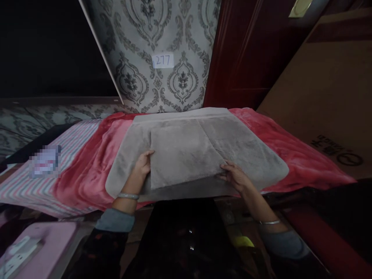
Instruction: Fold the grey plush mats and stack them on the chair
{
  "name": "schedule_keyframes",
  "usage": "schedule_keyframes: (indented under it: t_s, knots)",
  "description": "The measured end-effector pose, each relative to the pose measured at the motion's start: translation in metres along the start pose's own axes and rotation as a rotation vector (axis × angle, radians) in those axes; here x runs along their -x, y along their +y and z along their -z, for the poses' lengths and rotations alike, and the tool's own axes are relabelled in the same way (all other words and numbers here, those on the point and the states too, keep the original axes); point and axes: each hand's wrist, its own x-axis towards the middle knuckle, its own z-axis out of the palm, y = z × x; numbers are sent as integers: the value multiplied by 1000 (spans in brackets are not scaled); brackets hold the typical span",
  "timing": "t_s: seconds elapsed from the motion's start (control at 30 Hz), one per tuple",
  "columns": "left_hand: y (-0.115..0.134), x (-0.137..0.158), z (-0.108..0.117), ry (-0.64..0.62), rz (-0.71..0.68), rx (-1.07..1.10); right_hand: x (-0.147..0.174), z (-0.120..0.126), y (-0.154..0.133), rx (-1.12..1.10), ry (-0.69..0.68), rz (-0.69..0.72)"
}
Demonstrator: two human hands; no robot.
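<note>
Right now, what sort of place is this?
Probably a room in a home: patterned wallpaper, a large dark screen that looks like a TV, and a plush red blanket spread beneath the grey cloth.

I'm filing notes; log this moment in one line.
left hand: at left edge of cloth; right hand: holding its near right corner; grey mat: under cloth; red blanket: under mat

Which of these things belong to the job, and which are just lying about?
Belonging to the job:
upper gray fabric
larger gray fabric under it
red blanket, perhaps only as work surface

Seemingly lying about:
white power strip
cardboard box
</note>
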Motion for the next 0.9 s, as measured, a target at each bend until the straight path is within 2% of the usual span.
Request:
schedule_keyframes:
  t_s: [0.1,0.2,0.23,0.3,0.37,0.4,0.43,0.5,0.63,0.77,0.9]
  knots:
    - [6,6,-2,205,-217,-251,-12,13,-9,222,-25,105]
    - [12,10,-15,308,-462,-365,-31,12,-24,645,89,301]
    - [12,11,-22,299,-552,-463,-37,6,-29,810,128,387]
    - [8,15,-42,213,-698,-790,-46,-12,-35,1108,156,590]
    - [-4,20,-63,126,-782,-1220,-48,-36,-35,1335,123,777]
    - [-11,23,-73,107,-790,-1415,-47,-48,-31,1435,97,826]
    - [-19,25,-80,102,-769,-1562,-45,-58,-26,1531,71,831]
    - [-34,29,-87,90,-686,-1762,-40,-72,-13,1708,7,756]
    - [-51,29,-82,48,-594,-1862,-37,-75,8,1855,-66,609]
    - [-50,26,-76,40,-590,-1861,-37,-72,9,1857,17,565]
    - [-49,30,-73,60,-589,-1881,-34,-67,11,1762,157,503]
